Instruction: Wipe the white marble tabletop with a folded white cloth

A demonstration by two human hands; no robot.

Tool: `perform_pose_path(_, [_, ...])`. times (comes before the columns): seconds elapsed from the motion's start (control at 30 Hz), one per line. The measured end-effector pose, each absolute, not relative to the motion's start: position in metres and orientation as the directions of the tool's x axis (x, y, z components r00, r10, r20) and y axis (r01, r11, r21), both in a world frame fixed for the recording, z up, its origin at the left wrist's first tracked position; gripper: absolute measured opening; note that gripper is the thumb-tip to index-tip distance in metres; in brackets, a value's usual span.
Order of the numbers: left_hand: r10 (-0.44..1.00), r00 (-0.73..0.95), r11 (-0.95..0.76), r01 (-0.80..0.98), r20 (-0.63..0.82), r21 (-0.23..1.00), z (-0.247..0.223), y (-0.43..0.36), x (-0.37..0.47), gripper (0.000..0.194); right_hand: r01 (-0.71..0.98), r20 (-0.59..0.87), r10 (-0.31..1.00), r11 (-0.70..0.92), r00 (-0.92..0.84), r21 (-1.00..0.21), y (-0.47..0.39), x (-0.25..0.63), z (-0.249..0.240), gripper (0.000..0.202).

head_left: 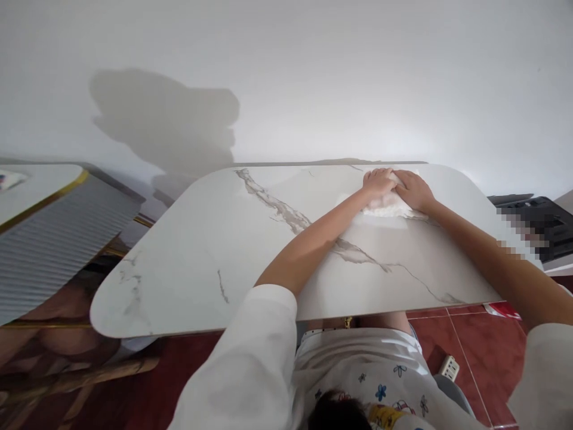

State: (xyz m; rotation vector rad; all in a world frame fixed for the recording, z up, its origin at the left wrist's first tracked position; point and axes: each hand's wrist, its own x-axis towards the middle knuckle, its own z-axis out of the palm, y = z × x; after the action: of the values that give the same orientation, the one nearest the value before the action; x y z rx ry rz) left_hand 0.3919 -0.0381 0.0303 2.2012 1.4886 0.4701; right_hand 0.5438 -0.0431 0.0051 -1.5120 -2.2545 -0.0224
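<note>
A crumpled white cloth (pixel 390 206) lies on the marble-patterned tabletop (pixel 188 239), right of the middle and close to its far edge. My left hand (pixel 378 181) presses down on the cloth with its fingers bent over it. Beside it and touching it, my right hand (pixel 414 190) grips the cloth's right part. Part of the cloth is hidden under both hands, and both forearms stretch across the tabletop.
A white wall (pixel 286 77) rises behind the table. At left stands a ribbed grey cabinet with gold trim (pixel 67 239). A black case-like object (pixel 555 224) is at the right edge. A power strip (pixel 449 368) lies on the red tiled floor (pixel 483 358).
</note>
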Motion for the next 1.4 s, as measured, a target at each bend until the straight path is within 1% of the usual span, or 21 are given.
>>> perform_pose_path(0.1, [0.943,0.325,-0.301,0.756,0.065,0.582,0.027,-0.018,0.395,0.049,0.884,0.354,0.884,0.401,-0.305,-0.24,-0.023,0.546,0.005,0.053])
perform_pose_path(0.2, [0.946,0.306,-0.308,0.758,0.105,0.574,0.024,-0.003,0.398,0.047,0.874,0.352,0.883,0.411,-0.311,-0.258,-0.005,0.548,0.005,0.052])
perform_pose_path(0.4, [0.943,0.308,-0.319,0.744,0.124,0.587,0.023,0.023,0.401,0.047,0.869,0.364,0.881,0.411,-0.302,-0.276,0.026,0.552,0.003,0.053])
perform_pose_path(0.47, [0.935,0.31,-0.352,0.757,0.171,0.551,0.02,0.027,0.401,0.048,0.87,0.373,0.882,0.404,-0.288,-0.284,0.033,0.552,0.001,0.052])
perform_pose_path(0.57, [0.92,0.302,-0.385,0.808,0.249,0.445,0.016,0.027,0.403,0.048,0.865,0.386,0.876,0.411,-0.288,-0.287,0.037,0.553,0.0,0.051])
perform_pose_path(0.67, [0.913,0.31,-0.395,0.838,0.267,0.376,0.014,0.022,0.404,0.048,0.865,0.387,0.871,0.423,-0.304,-0.271,0.035,0.552,0.0,0.052])
perform_pose_path(0.87, [0.909,0.327,-0.399,0.861,0.257,0.315,0.019,-0.009,0.402,0.048,0.888,0.349,0.876,0.416,-0.333,-0.196,0.004,0.545,0.005,0.053])
perform_pose_path(1.07, [0.885,0.373,-0.449,0.842,0.278,0.301,0.018,-0.055,0.393,0.045,0.899,0.39,0.856,0.418,-0.34,-0.132,-0.047,0.539,0.001,0.051])
perform_pose_path(1.23, [0.873,0.392,-0.468,0.839,0.29,0.277,0.016,-0.095,0.386,0.045,0.903,0.391,0.856,0.412,-0.338,-0.123,-0.093,0.533,0.0,0.051])
perform_pose_path(1.4, [0.863,0.421,-0.492,0.825,0.279,0.278,0.015,-0.134,0.38,0.046,0.904,0.383,0.859,0.411,-0.341,-0.116,-0.139,0.528,0.001,0.052])
